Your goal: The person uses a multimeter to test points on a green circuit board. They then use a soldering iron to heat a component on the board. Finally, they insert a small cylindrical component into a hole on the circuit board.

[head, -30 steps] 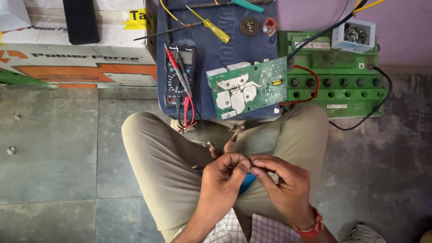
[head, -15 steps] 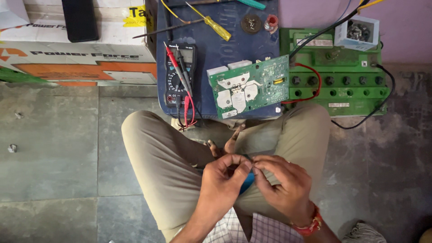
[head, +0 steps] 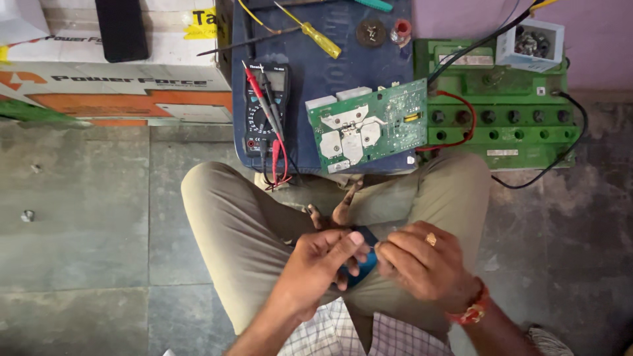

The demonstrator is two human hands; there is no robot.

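Observation:
I sit cross-legged on the floor, and both hands meet over my lap. My left hand (head: 321, 264) and my right hand (head: 422, 264) together hold a small blue object (head: 364, 262) between their fingertips; most of it is hidden by the fingers. A ring shows on my right hand and a red band on its wrist. Ahead of my knees a green circuit board (head: 370, 125) lies tilted on a dark blue box (head: 316, 72), beside a black multimeter (head: 262, 105) with red and black probes.
A green battery (head: 501, 105) with red and black wires stands at the right, a small box of parts (head: 531, 43) on top. A yellow-handled screwdriver (head: 316, 36) lies on the blue box. A cardboard carton (head: 105, 72) sits at the left. Grey stone floor surrounds me.
My hands have stayed over my lap and shifted slightly, fingers working on the blue object. Nothing else has moved.

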